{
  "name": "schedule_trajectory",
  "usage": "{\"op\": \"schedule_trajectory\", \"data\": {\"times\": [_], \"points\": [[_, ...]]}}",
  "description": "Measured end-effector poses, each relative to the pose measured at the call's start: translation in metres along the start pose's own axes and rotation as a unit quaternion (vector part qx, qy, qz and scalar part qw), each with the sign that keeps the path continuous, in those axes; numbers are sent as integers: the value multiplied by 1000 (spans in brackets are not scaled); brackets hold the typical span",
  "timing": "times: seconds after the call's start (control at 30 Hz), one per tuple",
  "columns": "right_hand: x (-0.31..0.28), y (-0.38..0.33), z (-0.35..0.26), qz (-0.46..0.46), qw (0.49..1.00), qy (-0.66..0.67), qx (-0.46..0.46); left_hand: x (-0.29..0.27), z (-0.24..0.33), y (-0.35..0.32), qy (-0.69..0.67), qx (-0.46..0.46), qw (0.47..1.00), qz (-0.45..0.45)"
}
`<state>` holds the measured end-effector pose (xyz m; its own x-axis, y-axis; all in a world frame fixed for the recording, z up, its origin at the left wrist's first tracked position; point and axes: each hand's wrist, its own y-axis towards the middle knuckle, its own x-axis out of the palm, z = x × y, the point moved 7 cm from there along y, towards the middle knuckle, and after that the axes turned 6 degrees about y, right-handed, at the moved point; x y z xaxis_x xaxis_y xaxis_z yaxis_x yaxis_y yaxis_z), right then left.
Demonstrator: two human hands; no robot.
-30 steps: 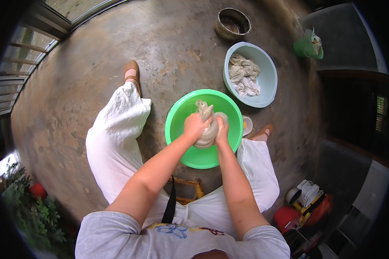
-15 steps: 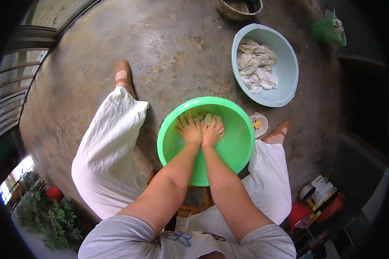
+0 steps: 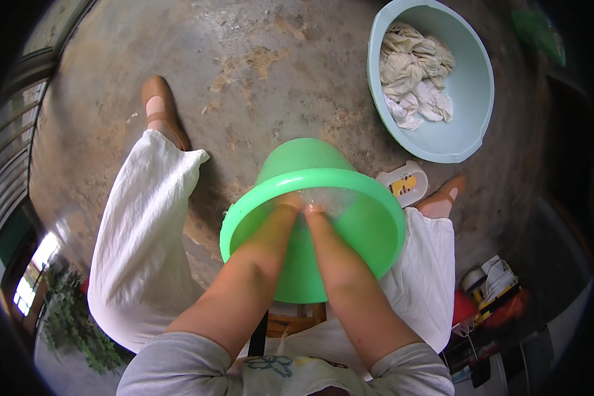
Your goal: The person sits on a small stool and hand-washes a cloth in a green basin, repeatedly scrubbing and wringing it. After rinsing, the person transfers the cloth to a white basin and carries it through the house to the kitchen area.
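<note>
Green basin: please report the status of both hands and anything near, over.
Left hand and right hand both deep in green basin, grip hidden. Pale basin with cloths apart, far right. Soap dish beside.

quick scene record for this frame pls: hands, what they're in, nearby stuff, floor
left hand: plunged into green basin, fingers hidden under water
right hand: beside the left, also submerged
grip: cannot tell, nothing visible in either hand
green basin: between the knees, holds water
pale blue basin: upper right on floor, apart from green one
cloth: whitish, wrung, heaped in pale blue basin
soap dish: white, right of green basin
floor: bare stained concrete
</note>
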<state>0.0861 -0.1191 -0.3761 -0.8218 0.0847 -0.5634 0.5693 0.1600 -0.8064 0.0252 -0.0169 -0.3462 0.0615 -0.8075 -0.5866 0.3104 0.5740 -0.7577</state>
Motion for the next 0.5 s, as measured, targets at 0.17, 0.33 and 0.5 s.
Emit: {"op": "schedule_trajectory", "data": {"times": [0.17,0.33,0.5], "points": [[-70,-7,-56,-3,995,-90,-34,-8,21,27,200,56,978,18],[-128,-26,-67,100,940,272,-178,-89,56,-6,106,66,977,174],[-145,-136,-82,251,913,126,-297,-87,46,-98,131,80,948,277]]}}
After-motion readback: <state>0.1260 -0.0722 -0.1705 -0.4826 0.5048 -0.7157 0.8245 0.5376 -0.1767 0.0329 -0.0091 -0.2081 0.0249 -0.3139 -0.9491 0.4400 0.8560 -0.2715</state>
